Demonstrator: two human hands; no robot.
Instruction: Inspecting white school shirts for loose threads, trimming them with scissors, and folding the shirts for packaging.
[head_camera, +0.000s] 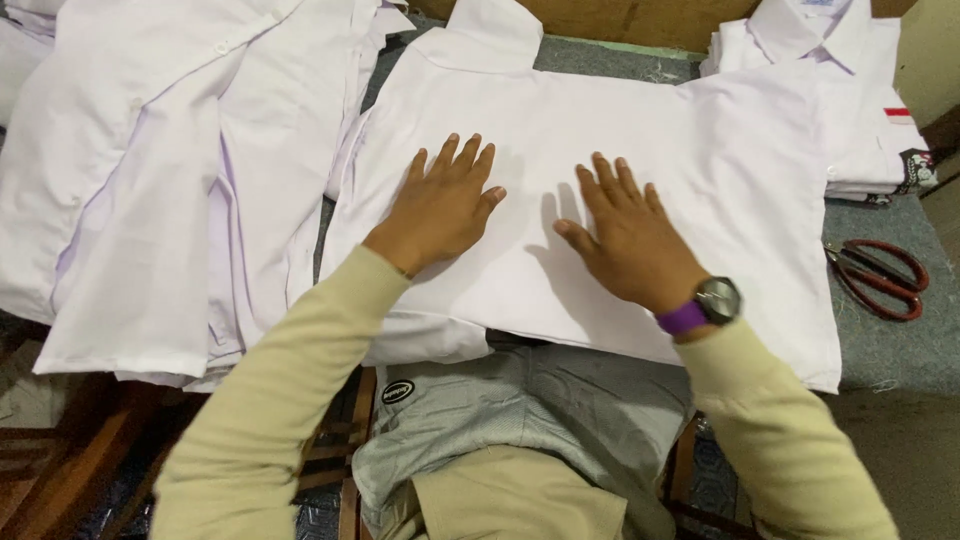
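Observation:
A white collared shirt (700, 150) lies spread face down on a grey-covered table, collar at the far edge. My left hand (440, 205) presses flat on its back, fingers apart. My right hand (625, 235) lies flat beside it, about a hand's width to the right, also with fingers spread. A watch with a purple strap (705, 305) sits on my right wrist. Both arms wear beige sleeves. Neither hand holds anything.
A loose pile of white shirts (160, 170) covers the left side. A folded stack of white shirts (860, 110) sits at the far right. Red-handled scissors (880, 275) lie on the grey table cover (890, 350) at the right. Wooden furniture shows at lower left.

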